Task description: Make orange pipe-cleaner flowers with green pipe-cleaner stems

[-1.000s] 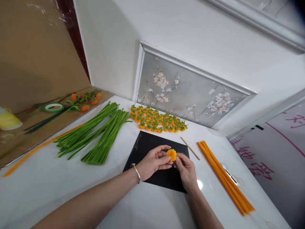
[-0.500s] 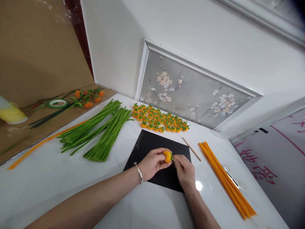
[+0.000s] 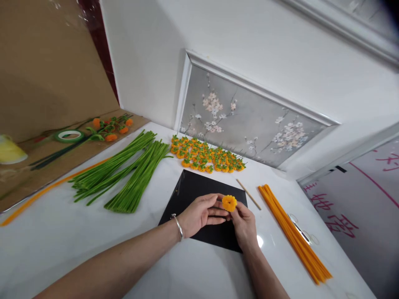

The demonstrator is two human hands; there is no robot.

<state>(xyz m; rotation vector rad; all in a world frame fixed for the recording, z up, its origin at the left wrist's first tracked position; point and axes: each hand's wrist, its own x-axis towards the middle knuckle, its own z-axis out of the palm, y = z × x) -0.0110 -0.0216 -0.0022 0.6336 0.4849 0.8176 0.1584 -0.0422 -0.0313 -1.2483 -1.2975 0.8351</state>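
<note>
A small orange pipe-cleaner pumpkin [image 3: 229, 203] is held above a black mat [image 3: 199, 185], its round, ribbed face with a dark centre turned up toward me. My right hand [image 3: 245, 222] is closed on it from the right, pinching at its underside, where the green stem is hidden. My left hand [image 3: 204, 216], with a silver bangle at the wrist, is open; its fingers stretch out beside and behind the pumpkin. Whether those fingertips touch it I cannot tell. Beyond the mat, rows of similar orange pumpkins with green tops [image 3: 205, 155] stand on the white table.
Green pipe cleaners [image 3: 134, 178] lie in bundles at left, orange pipe cleaners [image 3: 293, 232] at right beside scissors [image 3: 299, 230]. A thin stick [image 3: 248, 194] lies by the mat. Green tape [image 3: 69, 136] and finished sprigs [image 3: 112, 128] rest on brown cardboard. A panelled wall [image 3: 149, 62] rises behind.
The pumpkin has turned from side-on to facing me and shifted slightly right. My left fingers have let go and spread apart, while my right hand keeps its hold.
</note>
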